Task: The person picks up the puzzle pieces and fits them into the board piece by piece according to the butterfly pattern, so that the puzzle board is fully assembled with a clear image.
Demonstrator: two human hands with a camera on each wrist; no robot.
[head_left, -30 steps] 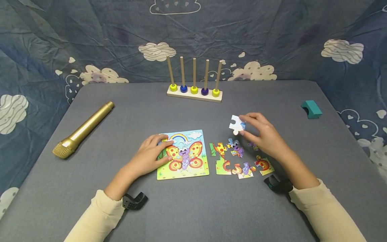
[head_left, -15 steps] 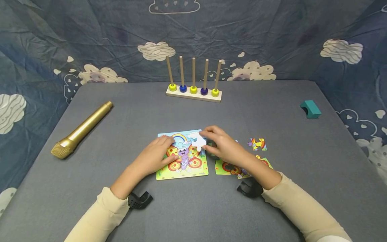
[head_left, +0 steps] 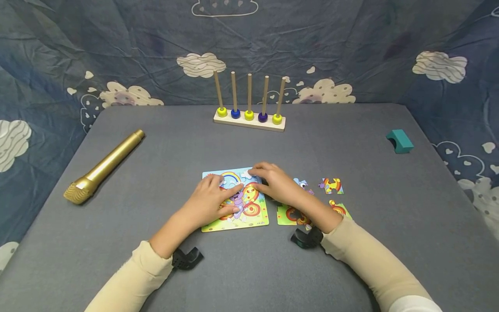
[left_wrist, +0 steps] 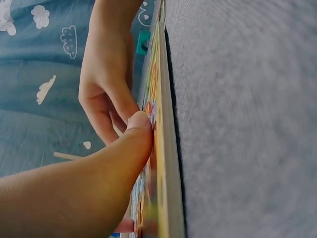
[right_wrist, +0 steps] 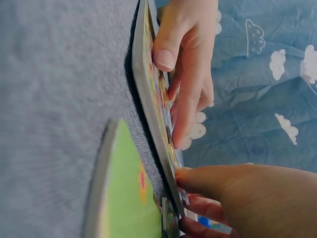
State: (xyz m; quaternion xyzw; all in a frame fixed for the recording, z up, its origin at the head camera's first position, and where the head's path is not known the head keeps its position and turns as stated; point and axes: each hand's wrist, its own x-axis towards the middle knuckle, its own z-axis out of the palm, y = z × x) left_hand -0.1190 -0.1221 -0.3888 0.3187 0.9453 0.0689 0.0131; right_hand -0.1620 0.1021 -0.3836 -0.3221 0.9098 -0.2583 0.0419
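Note:
A butterfly puzzle board (head_left: 254, 219) lies flat on the grey table. My left hand (head_left: 206, 200) rests on its left half, fingers and thumb spread over the picture. My right hand (head_left: 278, 185) reaches over the board's upper right corner and holds a puzzle piece (head_left: 254, 178) between thumb and fingers against the board. Most of that piece is hidden by the hand. In the right wrist view, the right thumb (right_wrist: 198, 179) touches near the board's edge. Loose puzzle pieces, including a yellow-and-red one (head_left: 332, 186) and a green-cornered one (head_left: 286, 216), lie right of the board, partly under the right forearm.
A gold microphone (head_left: 105, 167) lies at the left. At the back stands a wooden peg stand (head_left: 249, 122) with a yellow, blue or purple bead on each peg. A teal arch block (head_left: 400, 141) sits at the far right.
My right hand has carried the puzzle piece left from above the loose pieces onto the board's upper right. My left hand has slid slightly right over the board.

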